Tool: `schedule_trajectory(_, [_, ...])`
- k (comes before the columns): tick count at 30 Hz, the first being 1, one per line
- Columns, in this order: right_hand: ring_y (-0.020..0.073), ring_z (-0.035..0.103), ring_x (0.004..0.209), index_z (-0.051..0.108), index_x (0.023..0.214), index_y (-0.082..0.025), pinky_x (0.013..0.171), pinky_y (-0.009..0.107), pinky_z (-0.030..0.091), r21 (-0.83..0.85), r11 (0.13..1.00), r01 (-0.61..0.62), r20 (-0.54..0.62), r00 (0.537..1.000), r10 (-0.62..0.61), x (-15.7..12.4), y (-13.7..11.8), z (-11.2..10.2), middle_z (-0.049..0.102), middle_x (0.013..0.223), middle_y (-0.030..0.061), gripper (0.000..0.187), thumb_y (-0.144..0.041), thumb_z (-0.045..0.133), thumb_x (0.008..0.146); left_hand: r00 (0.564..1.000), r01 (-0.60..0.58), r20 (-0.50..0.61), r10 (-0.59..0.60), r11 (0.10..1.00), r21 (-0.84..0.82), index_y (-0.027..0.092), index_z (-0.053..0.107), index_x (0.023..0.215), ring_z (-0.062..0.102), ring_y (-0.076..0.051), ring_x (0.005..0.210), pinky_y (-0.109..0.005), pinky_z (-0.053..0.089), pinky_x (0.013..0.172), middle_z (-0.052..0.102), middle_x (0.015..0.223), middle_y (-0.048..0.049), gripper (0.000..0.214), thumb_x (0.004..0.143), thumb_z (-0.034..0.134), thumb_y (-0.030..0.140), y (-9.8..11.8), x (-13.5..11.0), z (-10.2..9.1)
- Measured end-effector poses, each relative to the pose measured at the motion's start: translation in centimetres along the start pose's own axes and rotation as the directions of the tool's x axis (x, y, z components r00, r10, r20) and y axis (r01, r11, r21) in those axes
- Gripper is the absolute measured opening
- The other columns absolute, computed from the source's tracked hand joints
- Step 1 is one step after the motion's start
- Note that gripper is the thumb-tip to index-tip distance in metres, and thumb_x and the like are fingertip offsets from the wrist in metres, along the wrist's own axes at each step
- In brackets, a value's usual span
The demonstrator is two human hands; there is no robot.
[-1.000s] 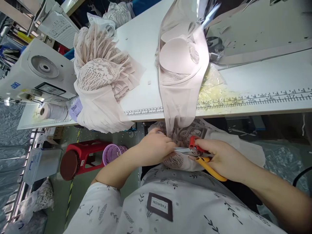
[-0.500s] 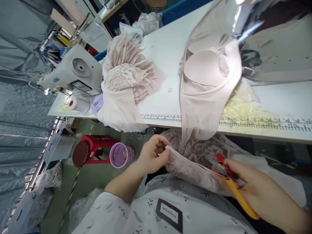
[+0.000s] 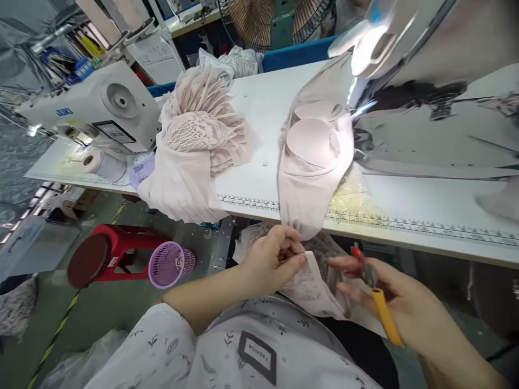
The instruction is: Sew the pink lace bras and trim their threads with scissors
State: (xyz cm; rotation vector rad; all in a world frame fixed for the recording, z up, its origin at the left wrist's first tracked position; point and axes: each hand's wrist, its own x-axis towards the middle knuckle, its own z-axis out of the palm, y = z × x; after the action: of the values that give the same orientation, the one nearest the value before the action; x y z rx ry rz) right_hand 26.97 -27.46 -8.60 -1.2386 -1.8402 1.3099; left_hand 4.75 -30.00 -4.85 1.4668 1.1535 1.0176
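My left hand [image 3: 275, 259] pinches the pale edge of a beige lace garment [image 3: 312, 289] over my lap. Across from it, my right hand [image 3: 399, 297] has thread snips [image 3: 383, 313] with yellow and red parts tucked in its palm. The thumb and fingers of that hand reach toward the lace; whether they touch it I cannot tell. Above both hands, a beige bra [image 3: 312, 146] with moulded cups lies on the white table [image 3: 259, 151], its lower end draped over the front edge.
A pile of beige lace pieces [image 3: 198, 135] lies left on the table, by a white sewing machine [image 3: 109, 108]. Another machine [image 3: 438, 124] stands at right. On the floor are a red stool [image 3: 121, 251] and a purple basket [image 3: 170, 265]. A fan [image 3: 279, 24] is behind.
The view has shifted to the right. My right hand has moved closer to my left and away from the far part of the lace, keeping the snips; the stretched lace edge now hangs bent.
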Motion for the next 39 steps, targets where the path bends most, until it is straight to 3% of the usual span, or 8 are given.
schedule_trajectory(4, [0.0205,0.064,0.085,0.061,0.092,-0.026,0.067,0.026,0.056,0.091,0.988,0.125,0.037,0.991,-0.128,1.6,-1.5,-0.4,0.066,0.093,0.0038,0.020,-0.038,0.068,0.079,0.995,-0.037,0.089,0.039,0.999,-0.026,0.020,0.035,0.099,0.047,-0.006,0.057,-0.018,0.038,0.052,0.052,0.075,0.0025,0.023,0.083,0.051,0.018,0.0,0.8,1.1])
schedule_trajectory(9, [0.0142,0.057,0.069,0.058,0.080,-0.022,0.068,0.026,0.051,0.184,0.979,0.091,0.152,0.981,-0.120,3.3,-2.6,0.0,0.059,0.076,-0.0002,0.018,-0.038,0.066,0.080,0.991,-0.001,0.135,0.009,0.998,-0.064,0.020,0.038,0.095,0.052,-0.008,0.061,-0.019,0.042,0.056,0.053,0.074,0.0016,0.019,0.082,0.051,0.021,0.1,1.0,1.2])
schedule_trajectory(13, [0.0133,0.056,0.066,0.055,0.085,-0.022,0.063,0.025,0.050,0.189,0.981,0.051,0.072,0.995,-0.065,3.3,-3.3,0.7,0.058,0.076,-0.0005,0.023,-0.041,0.065,0.079,0.990,0.084,0.114,-0.087,0.996,0.032,0.019,0.044,0.098,0.057,-0.011,0.066,-0.023,0.046,0.061,0.059,0.077,-0.0005,0.022,0.081,0.055,0.029,0.3,0.6,0.7])
schedule_trajectory(18, [0.0125,0.056,0.069,0.052,0.082,-0.023,0.075,0.027,0.049,0.040,0.993,0.111,-0.020,0.994,-0.111,2.7,-3.6,1.1,0.057,0.076,-0.0009,0.018,-0.039,0.060,0.083,0.990,0.131,0.022,-0.141,0.958,0.257,0.018,0.058,0.088,0.053,-0.013,0.063,-0.026,0.042,0.063,0.059,0.071,0.0001,0.026,0.073,0.064,0.039,-0.1,0.4,0.9])
schedule_trajectory(25, [0.0131,0.056,0.066,0.051,0.088,-0.023,0.061,0.023,0.049,0.078,0.995,0.061,-0.009,0.998,-0.061,2.6,-3.3,1.0,0.058,0.078,0.0006,0.022,-0.041,0.061,0.082,0.918,0.392,0.163,-0.362,0.891,-0.230,0.014,0.055,0.066,0.035,-0.006,0.048,-0.020,0.029,0.047,0.043,0.054,0.0050,0.022,0.072,0.063,0.034,-0.7,1.0,1.7])
schedule_trajectory(29, [0.0171,0.057,0.073,0.053,0.096,-0.022,0.062,0.025,0.050,0.069,0.997,0.016,0.205,0.978,-0.030,1.7,-1.6,-0.7,0.058,0.084,0.0038,0.032,-0.051,0.059,0.082,0.881,0.466,0.222,-0.419,0.850,-0.245,0.013,0.055,0.064,0.036,-0.006,0.048,-0.019,0.028,0.046,0.043,0.052,0.0050,0.022,0.068,0.067,0.031,-0.6,1.5,1.2])
schedule_trajectory(33, [0.0161,0.046,0.064,0.051,0.083,-0.021,0.056,0.027,0.043,-0.008,1.000,-0.004,0.484,0.875,0.008,-0.2,0.4,-2.3,0.048,0.073,0.0018,0.046,-0.067,0.041,0.085,0.854,0.513,0.248,-0.458,0.820,-0.252,0.012,0.056,0.064,0.036,-0.005,0.048,-0.019,0.027,0.046,0.044,0.053,0.0047,0.020,0.068,0.067,0.028,-0.5,2.0,0.6])
schedule_trajectory(39, [0.0146,0.038,0.060,0.044,0.076,-0.021,0.054,0.026,0.033,-0.174,0.982,0.066,0.560,0.827,0.043,-1.5,0.5,-2.7,0.044,0.069,-0.0005,0.054,-0.074,0.033,0.084,0.803,0.584,0.271,-0.531,0.791,-0.181,0.012,0.054,0.059,0.033,-0.004,0.047,-0.019,0.024,0.045,0.040,0.050,0.0063,0.020,0.067,0.066,0.025,0.0,2.9,0.3])
